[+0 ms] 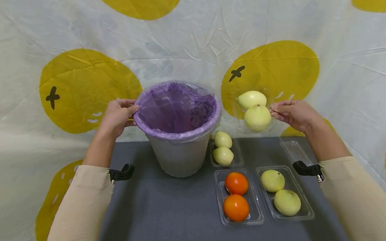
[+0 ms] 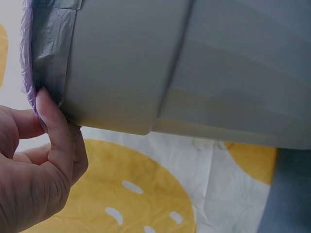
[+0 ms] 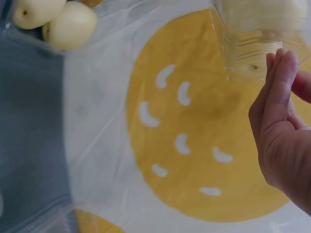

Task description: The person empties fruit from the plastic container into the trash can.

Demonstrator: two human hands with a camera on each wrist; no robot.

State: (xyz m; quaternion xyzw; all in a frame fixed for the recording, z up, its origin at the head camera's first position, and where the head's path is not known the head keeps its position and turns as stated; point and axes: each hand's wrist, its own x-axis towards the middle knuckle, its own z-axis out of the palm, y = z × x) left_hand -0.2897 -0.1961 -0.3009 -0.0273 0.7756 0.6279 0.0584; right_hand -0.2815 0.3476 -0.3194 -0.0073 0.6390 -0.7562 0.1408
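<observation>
My left hand (image 1: 117, 118) pinches the rim of a light grey trash can (image 1: 182, 157), with the thumb and fingers on the folded edge of its purple bag (image 2: 26, 63). The can stands upright on the table; the bag lines its inside. On the right, my right hand (image 1: 296, 115) pinches the edge of a clear plastic tray (image 3: 233, 56). Raised above the table beside the can, this tray carries two pale yellow fruits: a longish one (image 1: 252, 99) and a rounder one (image 1: 258, 118) below it.
Just right of the can is a clear tray (image 1: 238, 159) with two pale fruits. Nearer lie a tray of two orange-red fruits (image 1: 236, 207) and another of two pale fruits (image 1: 287, 202). A further clear tray (image 1: 297, 151) sits near the right forearm. Patterned cloth (image 1: 186, 34) hangs behind.
</observation>
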